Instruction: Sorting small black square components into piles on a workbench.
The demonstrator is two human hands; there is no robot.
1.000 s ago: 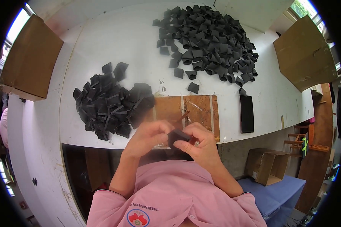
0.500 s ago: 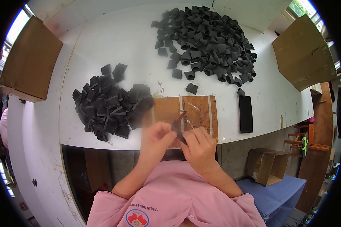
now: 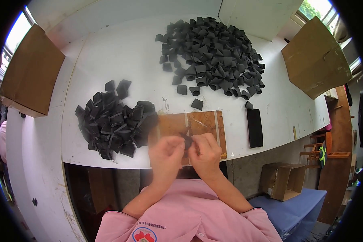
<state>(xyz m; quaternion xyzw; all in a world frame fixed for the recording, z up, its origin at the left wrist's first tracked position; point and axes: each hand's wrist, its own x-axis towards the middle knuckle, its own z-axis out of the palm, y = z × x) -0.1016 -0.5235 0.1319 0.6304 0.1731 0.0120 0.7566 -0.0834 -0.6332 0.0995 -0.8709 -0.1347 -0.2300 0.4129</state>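
Above the near part of a brown wooden board (image 3: 205, 119), both my hands pinch a small black foam-like piece (image 3: 188, 141). My left hand (image 3: 167, 151) grips its left side, and my right hand (image 3: 205, 152) grips its right side with bent fingers. The fingers hide much of the piece, so its exact shape cannot be made out. Left of the board lies a heap of flat black pieces (image 3: 113, 125). Farther back spreads a larger heap of black pieces curled into short open tubes (image 3: 213, 56). One single black piece (image 3: 197, 104) lies just beyond the board.
A black phone (image 3: 254, 128) lies on the white table (image 3: 121, 48) right of the board, with a small black piece at its top end. Cardboard boxes stand at the left (image 3: 34, 70) and right (image 3: 316, 58). Another open box (image 3: 282, 181) rests below the table on the right.
My hands have shifted slightly and the black piece between them has turned from a slant to more upright. The whole view has tilted a little, so the table sits lower in it.
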